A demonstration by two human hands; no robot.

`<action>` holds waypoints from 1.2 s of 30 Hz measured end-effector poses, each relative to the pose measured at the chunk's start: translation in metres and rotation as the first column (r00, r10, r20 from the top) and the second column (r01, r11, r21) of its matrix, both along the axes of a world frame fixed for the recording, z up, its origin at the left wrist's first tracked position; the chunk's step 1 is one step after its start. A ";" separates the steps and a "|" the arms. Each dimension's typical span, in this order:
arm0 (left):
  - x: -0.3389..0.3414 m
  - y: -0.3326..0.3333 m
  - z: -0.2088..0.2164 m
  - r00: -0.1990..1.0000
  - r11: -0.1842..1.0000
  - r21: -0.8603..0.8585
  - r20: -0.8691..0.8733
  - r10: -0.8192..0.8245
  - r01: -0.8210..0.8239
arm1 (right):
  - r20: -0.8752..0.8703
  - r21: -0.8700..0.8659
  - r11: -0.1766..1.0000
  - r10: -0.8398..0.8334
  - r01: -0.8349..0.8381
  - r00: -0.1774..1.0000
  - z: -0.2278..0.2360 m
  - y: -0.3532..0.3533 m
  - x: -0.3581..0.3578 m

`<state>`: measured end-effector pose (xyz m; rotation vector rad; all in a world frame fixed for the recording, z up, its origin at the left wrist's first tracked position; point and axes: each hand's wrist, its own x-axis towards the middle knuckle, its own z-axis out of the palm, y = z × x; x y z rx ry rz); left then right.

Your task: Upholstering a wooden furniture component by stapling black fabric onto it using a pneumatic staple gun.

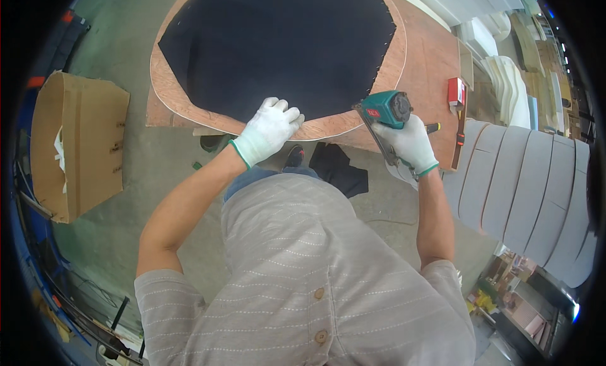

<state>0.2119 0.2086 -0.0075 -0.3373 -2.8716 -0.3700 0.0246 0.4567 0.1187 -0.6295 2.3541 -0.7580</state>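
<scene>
A black fabric sheet (278,47) covers most of a rounded plywood panel (172,82), with small staples showing along its right edge. At the near edge of this fabric, my left hand (267,130), in a white glove with a green cuff, is closed with its fingers curled on the cloth. My right hand (411,144), gloved the same way, grips a green pneumatic staple gun (386,108). The gun's nose is at the fabric's near right corner, over the panel's rim; whether it touches cannot be made out.
Beneath the panel is a wooden worktable (432,69). A red-and-white box (456,91) and a tool with an orange-red part (460,139) lie on its right side. Left stands a cardboard box (95,145); right, stacked grey padded pieces (517,183). Black cloth (341,170) lies on the floor.
</scene>
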 end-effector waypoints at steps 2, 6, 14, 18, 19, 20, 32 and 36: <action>0.001 0.000 -0.001 1.000 1.000 0.014 -0.002 0.008 -0.008 | -0.032 0.057 0.998 0.000 0.002 0.999 -0.006 -0.004 -0.005; 0.001 -0.001 -0.004 0.999 0.999 0.035 -0.034 0.002 -0.001 | -0.123 0.194 0.965 0.201 -0.175 0.972 -0.014 -0.004 -0.013; 0.001 -0.001 -0.007 0.998 0.998 0.060 -0.060 0.008 -0.004 | -0.108 0.234 0.948 0.246 -0.215 0.963 -0.025 -0.019 0.005; 0.002 -0.002 -0.010 0.996 0.995 0.094 -0.088 0.019 -0.011 | -0.106 0.236 0.944 0.263 -0.232 0.959 -0.014 -0.029 0.010; 0.002 -0.003 -0.011 0.997 0.994 0.107 -0.080 0.014 -0.005 | -0.120 0.147 0.969 0.219 -0.201 0.968 -0.014 -0.030 0.014; 0.003 -0.003 -0.010 0.998 0.993 0.120 -0.070 0.008 0.001 | -0.129 0.056 0.984 0.173 -0.167 0.976 -0.015 -0.033 0.018; 0.018 -0.002 -0.014 0.988 0.979 0.204 -0.152 0.038 -0.006 | -0.116 0.123 0.956 0.279 -0.265 0.953 -0.014 -0.058 0.045; 0.034 -0.010 -0.010 0.992 0.956 0.292 -0.125 0.004 0.033 | -0.210 0.093 0.945 0.327 -0.314 0.921 -0.028 -0.055 0.047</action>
